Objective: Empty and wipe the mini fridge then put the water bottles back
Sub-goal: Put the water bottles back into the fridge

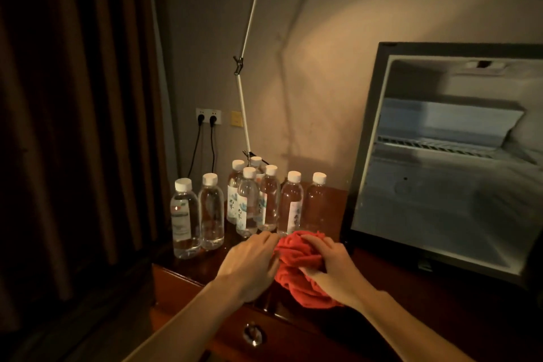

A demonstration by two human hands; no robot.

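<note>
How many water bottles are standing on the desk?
8. Two stand at the far left, four cluster in the middle, and two stand nearest the open mini fridge. Another could hide behind the cluster.
</note>
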